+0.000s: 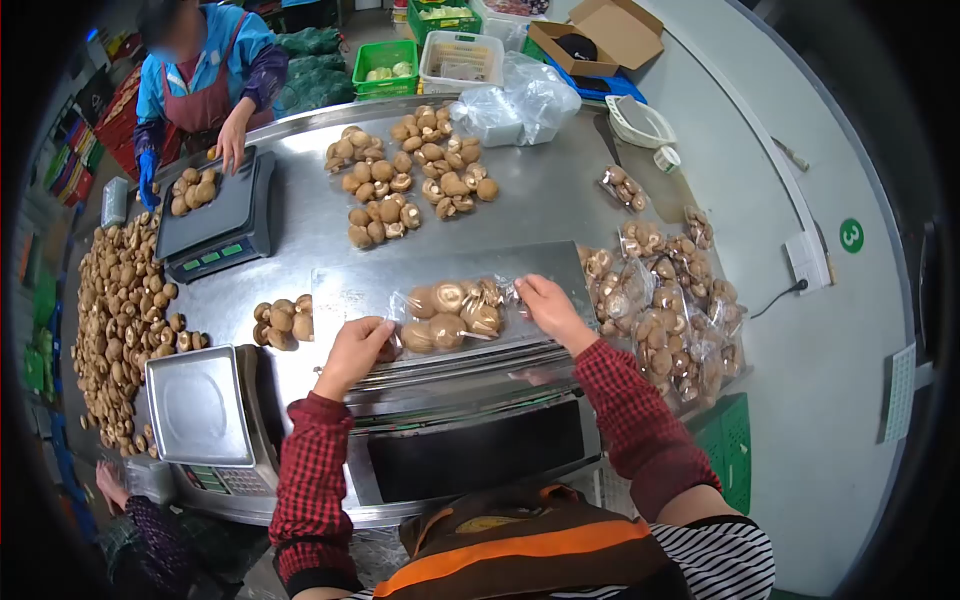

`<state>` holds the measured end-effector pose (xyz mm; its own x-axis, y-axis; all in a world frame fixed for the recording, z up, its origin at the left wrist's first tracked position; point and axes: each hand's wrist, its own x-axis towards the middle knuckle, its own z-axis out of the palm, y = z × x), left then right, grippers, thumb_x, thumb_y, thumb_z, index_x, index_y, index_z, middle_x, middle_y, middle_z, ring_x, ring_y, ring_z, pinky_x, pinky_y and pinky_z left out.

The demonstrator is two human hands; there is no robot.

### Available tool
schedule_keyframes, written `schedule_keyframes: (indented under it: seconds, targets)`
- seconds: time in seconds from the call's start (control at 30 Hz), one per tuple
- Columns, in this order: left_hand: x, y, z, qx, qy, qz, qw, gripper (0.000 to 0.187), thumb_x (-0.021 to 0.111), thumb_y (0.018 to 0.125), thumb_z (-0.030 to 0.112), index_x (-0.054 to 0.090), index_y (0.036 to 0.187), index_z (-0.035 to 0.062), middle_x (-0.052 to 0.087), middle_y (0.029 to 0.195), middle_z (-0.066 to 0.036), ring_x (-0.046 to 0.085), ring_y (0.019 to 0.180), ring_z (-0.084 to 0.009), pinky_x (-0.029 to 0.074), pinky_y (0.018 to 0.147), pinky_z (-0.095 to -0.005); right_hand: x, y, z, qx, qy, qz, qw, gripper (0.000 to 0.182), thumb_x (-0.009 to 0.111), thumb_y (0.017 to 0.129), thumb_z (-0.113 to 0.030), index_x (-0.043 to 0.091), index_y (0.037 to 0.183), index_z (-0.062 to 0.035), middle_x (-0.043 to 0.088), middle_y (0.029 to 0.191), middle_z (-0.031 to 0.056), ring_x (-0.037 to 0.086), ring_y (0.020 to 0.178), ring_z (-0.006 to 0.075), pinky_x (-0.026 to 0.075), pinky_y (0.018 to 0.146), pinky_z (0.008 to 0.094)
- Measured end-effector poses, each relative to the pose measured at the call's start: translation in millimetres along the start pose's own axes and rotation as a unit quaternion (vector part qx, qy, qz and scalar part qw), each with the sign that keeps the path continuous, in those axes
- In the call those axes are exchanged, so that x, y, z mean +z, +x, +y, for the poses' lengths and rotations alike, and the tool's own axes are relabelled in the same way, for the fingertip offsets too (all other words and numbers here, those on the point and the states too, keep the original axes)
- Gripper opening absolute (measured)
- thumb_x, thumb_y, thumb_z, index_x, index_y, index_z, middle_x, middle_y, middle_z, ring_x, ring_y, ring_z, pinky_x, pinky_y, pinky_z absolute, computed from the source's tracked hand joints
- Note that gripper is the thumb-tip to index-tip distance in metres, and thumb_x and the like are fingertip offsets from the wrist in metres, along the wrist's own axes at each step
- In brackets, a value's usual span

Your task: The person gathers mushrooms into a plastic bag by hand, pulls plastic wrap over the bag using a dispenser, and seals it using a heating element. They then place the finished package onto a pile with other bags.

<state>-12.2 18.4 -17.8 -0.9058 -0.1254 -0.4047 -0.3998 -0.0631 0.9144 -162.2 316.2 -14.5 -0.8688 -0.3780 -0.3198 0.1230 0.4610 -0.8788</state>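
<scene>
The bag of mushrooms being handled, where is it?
In the head view, centre: the bag of mushrooms lies on the sealing machine, between the left hand and right hand.

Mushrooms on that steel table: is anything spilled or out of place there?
Nothing looks spilled or damaged. Loose mushrooms lie heaped along the table's left edge and in small batches mid-table; filled bags pile at the right. The left hand and right hand hold a bag of mushrooms flat on the sealing machine.

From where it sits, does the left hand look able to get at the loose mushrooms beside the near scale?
Probably yes. The left hand rests on the bagged mushrooms, and the loose mushrooms lie just to its left on bare table, with nothing between them.
</scene>
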Motion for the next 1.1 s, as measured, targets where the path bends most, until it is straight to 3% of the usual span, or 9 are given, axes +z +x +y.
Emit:
schedule_keyframes:
  seconds: [0.13, 0.23, 0.37, 0.57, 0.7, 0.8, 0.93, 1.03, 1.1]
  targets:
    - [32.2, -21.5, 9.6, 0.106, 0.084, 0.094, 0.986, 0.031, 0.050, 0.101, 0.023, 0.061, 0.085, -0.0013, 0.055, 0.063, -0.001, 0.051, 0.055, -0.0068, 0.042, 0.050, -0.0255, -1.8, -45.6, -15.5, 0.023, 0.179, 0.100, 0.978, 0.034, 0.040, 0.104, -0.032, 0.050, 0.095, -0.0008, 0.062, 0.081, 0.0076, 0.068, 0.067, 0.0177, 0.050, 0.059, 0.0270]
    - [44.5, -57.7, 3.9, 0.097, 0.097, 0.080, 0.987, 0.032, 0.049, 0.101, 0.024, 0.057, 0.081, 0.0012, 0.049, 0.059, 0.002, 0.045, 0.052, -0.0057, 0.037, 0.048, -0.0251, -14.8, -104.9, -14.6, -0.037, 0.073, 0.089, 0.993, 0.033, 0.038, 0.105, -0.032, 0.051, 0.097, -0.0024, 0.064, 0.079, 0.0066, 0.068, 0.067, 0.0167, 0.049, 0.058, 0.0263]
    - [56.0, -101.6, -3.6, -0.007, -0.089, 0.055, 0.994, 0.032, 0.049, 0.102, 0.025, 0.055, 0.076, 0.0076, 0.039, 0.057, 0.008, 0.031, 0.047, -0.0012, 0.023, 0.042, -0.0214, -11.4, -172.9, -5.9, 0.042, 0.219, 0.017, 0.975, 0.031, 0.038, 0.105, -0.031, 0.050, 0.102, -0.0030, 0.066, 0.081, 0.0073, 0.063, 0.058, 0.0125, 0.046, 0.053, 0.0232]
    - [50.2, -146.5, -34.9, -0.147, 0.006, -0.092, 0.985, 0.034, 0.051, 0.100, 0.025, 0.055, 0.072, 0.0067, 0.047, 0.059, 0.005, 0.037, 0.047, -0.0053, 0.029, 0.043, -0.0239, 4.1, -259.8, 36.6, 0.209, 0.214, -0.035, 0.953, 0.035, 0.040, 0.104, -0.034, 0.053, 0.091, -0.0045, 0.065, 0.085, 0.0056, 0.056, 0.054, 0.0084, 0.043, 0.050, 0.0224]
    - [74.4, -148.8, -70.3, -0.055, 0.130, -0.040, 0.989, 0.035, 0.052, 0.100, 0.023, 0.053, 0.073, 0.0021, 0.047, 0.060, 0.001, 0.040, 0.057, -0.0072, 0.034, 0.052, -0.0273, 34.4, -274.7, 60.6, 0.154, 0.122, 0.151, 0.969, 0.031, 0.043, 0.104, -0.028, 0.050, 0.085, -0.0038, 0.059, 0.067, 0.0050, 0.054, 0.055, 0.0090, 0.042, 0.050, 0.0268]
    - [106.0, -160.1, -73.1, 0.107, 0.187, 0.033, 0.976, 0.034, 0.052, 0.100, 0.019, 0.049, 0.072, 0.0006, 0.045, 0.061, -0.003, 0.039, 0.060, -0.0092, 0.035, 0.053, -0.0292, 46.5, -293.2, 87.5, 0.069, -0.066, 0.365, 0.926, 0.027, 0.051, 0.099, -0.023, 0.052, 0.084, -0.0008, 0.057, 0.071, 0.0228, 0.056, 0.069, 0.0443, 0.043, 0.059, 0.0472]
    - [115.4, -127.4, -105.0, 0.239, 0.434, 0.086, 0.864, 0.025, 0.064, 0.092, 0.017, 0.057, 0.074, 0.0007, 0.058, 0.068, -0.016, 0.056, 0.060, -0.0366, 0.044, 0.053, -0.0431, 44.1, -318.5, 185.2, 0.096, -0.148, 0.429, 0.886, 0.030, 0.052, 0.099, -0.027, 0.052, 0.085, -0.0003, 0.059, 0.075, 0.0247, 0.058, 0.075, 0.0459, 0.043, 0.062, 0.0512]
    - [150.7, -104.8, -106.2, 0.371, 0.464, 0.117, 0.796, 0.024, 0.066, 0.089, 0.015, 0.056, 0.071, 0.0042, 0.056, 0.069, -0.014, 0.056, 0.060, -0.0334, 0.045, 0.055, -0.0441, 77.9, -291.0, 208.0, 0.133, -0.087, 0.492, 0.856, 0.030, 0.049, 0.100, -0.028, 0.051, 0.086, -0.0018, 0.058, 0.075, 0.0261, 0.058, 0.075, 0.0459, 0.043, 0.062, 0.0512]
    - [168.5, -99.3, -110.9, 0.390, 0.482, 0.044, 0.784, 0.018, 0.066, 0.089, 0.014, 0.055, 0.076, 0.0057, 0.058, 0.074, -0.012, 0.060, 0.064, -0.0288, 0.047, 0.056, -0.0401, 112.9, -280.5, 231.8, 0.157, 0.016, 0.453, 0.878, 0.027, 0.044, 0.101, -0.026, 0.055, 0.097, -0.0017, 0.063, 0.095, 0.0166, 0.064, 0.086, 0.0286, 0.048, 0.070, 0.0412]
